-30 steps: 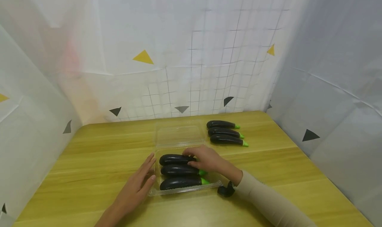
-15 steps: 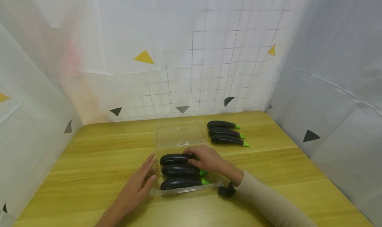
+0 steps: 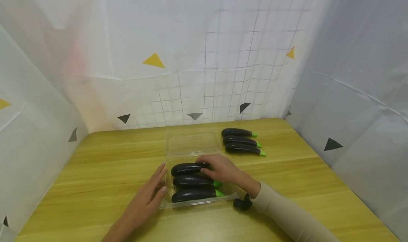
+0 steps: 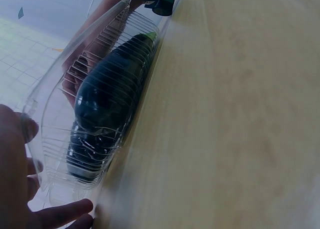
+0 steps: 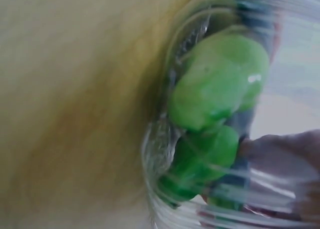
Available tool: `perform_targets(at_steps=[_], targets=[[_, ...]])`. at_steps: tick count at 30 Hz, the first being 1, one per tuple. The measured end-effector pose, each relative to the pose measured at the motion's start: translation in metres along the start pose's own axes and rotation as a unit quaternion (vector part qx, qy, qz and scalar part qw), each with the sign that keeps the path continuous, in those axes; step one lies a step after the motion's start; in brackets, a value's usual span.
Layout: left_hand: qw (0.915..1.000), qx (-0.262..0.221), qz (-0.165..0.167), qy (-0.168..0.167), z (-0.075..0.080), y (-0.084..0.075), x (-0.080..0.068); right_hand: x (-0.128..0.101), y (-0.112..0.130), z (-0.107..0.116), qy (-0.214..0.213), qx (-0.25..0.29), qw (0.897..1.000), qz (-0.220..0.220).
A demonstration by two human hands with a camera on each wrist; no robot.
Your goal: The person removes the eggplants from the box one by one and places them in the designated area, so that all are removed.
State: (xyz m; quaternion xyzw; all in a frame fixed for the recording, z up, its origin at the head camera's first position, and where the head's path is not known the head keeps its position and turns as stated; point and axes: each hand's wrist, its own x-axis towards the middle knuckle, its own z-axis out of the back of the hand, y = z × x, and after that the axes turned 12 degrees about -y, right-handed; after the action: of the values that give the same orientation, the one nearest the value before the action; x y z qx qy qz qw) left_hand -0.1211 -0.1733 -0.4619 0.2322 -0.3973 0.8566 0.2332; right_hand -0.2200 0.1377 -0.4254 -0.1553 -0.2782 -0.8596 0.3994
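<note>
The right hand (image 3: 223, 170) is curling its fingers around the far eggplant (image 3: 186, 169) in the clear box (image 3: 165, 203), near its green end. Two more eggplants (image 3: 192, 188) are lying side by side in front of it in the same box. The left hand (image 3: 147, 196) is resting flat, fingers straight, touching the box's left side. The box lid (image 3: 191, 143) is lying open behind. Three other eggplants (image 3: 240, 142) are lying on the wooden table (image 3: 95, 171), off to the right.
</note>
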Motion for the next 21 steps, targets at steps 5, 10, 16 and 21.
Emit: perform_targets(at_steps=[5,10,16,21], targets=[[0.9999,0.009,-0.004,-0.003,-0.0005,0.0010,-0.0002,0.0005,-0.0003,0.0000,0.001,0.000,1.000,-0.002],[0.9999,0.013,-0.006,-0.001,-0.0006,0.0018,-0.0005,0.0008,-0.0007,0.0002,-0.005,0.008,1.000,0.002],[0.9999,0.009,-0.003,-0.001,0.0001,0.0013,-0.0003,0.0007,0.0005,0.0018,-0.018,0.027,0.999,-0.005],[1.0000,0.009,-0.002,-0.001,0.0000,0.0014,-0.0005,0.0006,0.0024,0.0038,-0.028,0.044,0.999,-0.011]])
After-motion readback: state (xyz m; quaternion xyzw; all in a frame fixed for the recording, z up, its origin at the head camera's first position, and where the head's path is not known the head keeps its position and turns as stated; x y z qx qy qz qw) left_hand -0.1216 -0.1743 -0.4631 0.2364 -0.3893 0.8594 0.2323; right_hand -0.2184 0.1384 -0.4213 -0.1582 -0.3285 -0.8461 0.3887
